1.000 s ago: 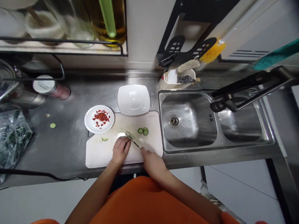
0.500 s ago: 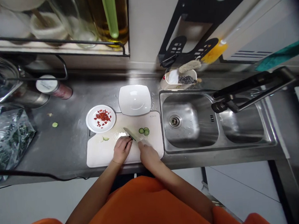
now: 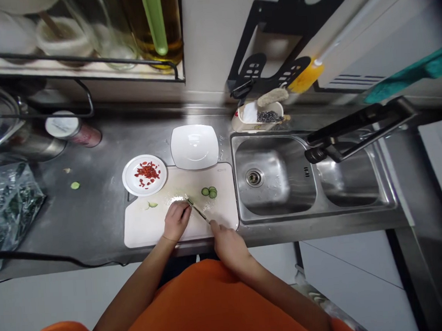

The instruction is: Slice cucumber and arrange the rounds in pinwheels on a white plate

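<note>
On the white cutting board (image 3: 146,231), my right hand (image 3: 229,245) is closed round the handle of a knife (image 3: 200,210), its blade seen nearly edge-on and pointing up and left. My left hand (image 3: 177,219), fingers curled together, presses a piece of cucumber (image 3: 190,201) against the board, mostly hidden under the fingertips. The blade tip lies right beside those fingertips. Several cucumber slices (image 3: 209,191) lie in a small cluster right of the blade. Pale green cucumber scraps (image 3: 151,204) rest on the board's left part.
A white plate (image 3: 127,182) with red dried berries overlaps the board's upper left corner. Behind the board stands a white square bowl (image 3: 194,147). To the right is a double sink (image 3: 278,207) with a black faucet (image 3: 348,124); at left, a plastic bag of greens (image 3: 14,211).
The knife has turned from showing its flat side to nearly edge-on. My right hand has shifted slightly right and down, while my left hand stays at the cucumber. The whole view has shifted a little.
</note>
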A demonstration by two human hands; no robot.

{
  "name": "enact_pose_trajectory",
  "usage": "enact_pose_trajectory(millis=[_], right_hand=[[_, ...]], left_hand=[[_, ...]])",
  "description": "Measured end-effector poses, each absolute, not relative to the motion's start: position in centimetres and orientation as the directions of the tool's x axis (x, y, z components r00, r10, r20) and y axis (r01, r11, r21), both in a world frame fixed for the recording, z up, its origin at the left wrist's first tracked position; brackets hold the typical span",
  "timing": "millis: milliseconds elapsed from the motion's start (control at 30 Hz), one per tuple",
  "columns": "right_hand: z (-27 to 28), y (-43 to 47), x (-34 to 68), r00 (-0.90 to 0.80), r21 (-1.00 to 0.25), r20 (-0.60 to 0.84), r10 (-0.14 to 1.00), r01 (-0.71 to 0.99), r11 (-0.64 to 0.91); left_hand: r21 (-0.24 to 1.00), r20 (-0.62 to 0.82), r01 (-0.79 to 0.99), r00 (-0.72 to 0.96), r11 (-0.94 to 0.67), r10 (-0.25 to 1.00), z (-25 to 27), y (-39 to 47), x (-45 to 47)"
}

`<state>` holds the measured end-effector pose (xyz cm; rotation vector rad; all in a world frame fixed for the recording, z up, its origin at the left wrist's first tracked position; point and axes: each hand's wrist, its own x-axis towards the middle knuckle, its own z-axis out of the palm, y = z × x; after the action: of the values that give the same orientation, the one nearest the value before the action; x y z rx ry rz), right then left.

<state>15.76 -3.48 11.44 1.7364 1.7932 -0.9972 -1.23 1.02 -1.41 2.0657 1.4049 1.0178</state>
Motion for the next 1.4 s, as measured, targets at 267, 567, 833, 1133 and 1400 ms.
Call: enact_pose_trajectory(millis=[267,567,833,1133,1400], right_hand=[[11.8,-3.4,15.7,-0.099,-0.183,-0.764,0.638,0.981,-0.068],[11.2,-3.5,15.6,-0.102,-0.178,-0.758,0.644,0.983,-0.054],[10.7,-3.1,15.3,-0.106,-0.175,-0.735,0.67,0.984,-0.036],[9.6,-1.8,14.6,-0.125,-0.212,-0.72,0.682,0.976,-0.045],[7.9,-0.1,13.2,-0.148,-0.244,-0.657,0.739,0.97,-0.022]], left_hand=[[0.706,0.317,0.6,0.209,-0.378,0.925,-1.4,1.0,-1.2],[0.718,0.309,0.59,0.207,-0.37,0.928,-1.2,1.1,-1.2],[0.704,0.326,0.596,0.21,-0.385,0.922,-1.3,1.0,-1.2],[0.721,0.314,0.58,0.216,-0.38,0.925,-1.4,1.1,-1.2],[0.724,0.304,0.582,0.214,-0.371,0.928,-1.3,1.1,-1.2]])
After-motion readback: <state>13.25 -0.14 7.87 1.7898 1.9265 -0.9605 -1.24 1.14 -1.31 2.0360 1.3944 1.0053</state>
